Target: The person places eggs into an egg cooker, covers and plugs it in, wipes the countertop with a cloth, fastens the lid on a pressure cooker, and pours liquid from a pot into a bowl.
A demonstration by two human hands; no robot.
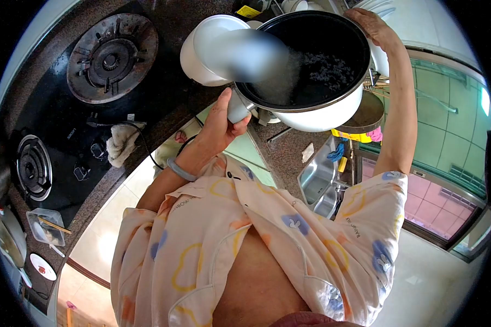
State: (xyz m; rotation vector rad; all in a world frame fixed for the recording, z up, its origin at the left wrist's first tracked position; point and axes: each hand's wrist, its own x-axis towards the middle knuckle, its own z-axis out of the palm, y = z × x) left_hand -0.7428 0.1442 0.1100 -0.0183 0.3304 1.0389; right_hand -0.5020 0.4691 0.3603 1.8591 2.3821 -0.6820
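A deep pot [333, 102], white outside and black inside, is tilted with its mouth toward me. Some pale residue or liquid shows on its inner surface, but I cannot tell which. My left hand [221, 122] is wrapped round the pot's grey side handle. At the far right rim my right hand [368, 27] is closed on the pot's other side, where the pot hides part of its grip. Just left of the pot is a white bowl-like container [204, 52]. A blurred patch covers part of both vessels.
The black gas hob [65, 120] with a large burner [112, 59] lies at left, with a cloth [124, 145] and a plug cord on it. A metal sink [317, 180] is below the pot. Pans and a clear plastic box [46, 226] stand lower left.
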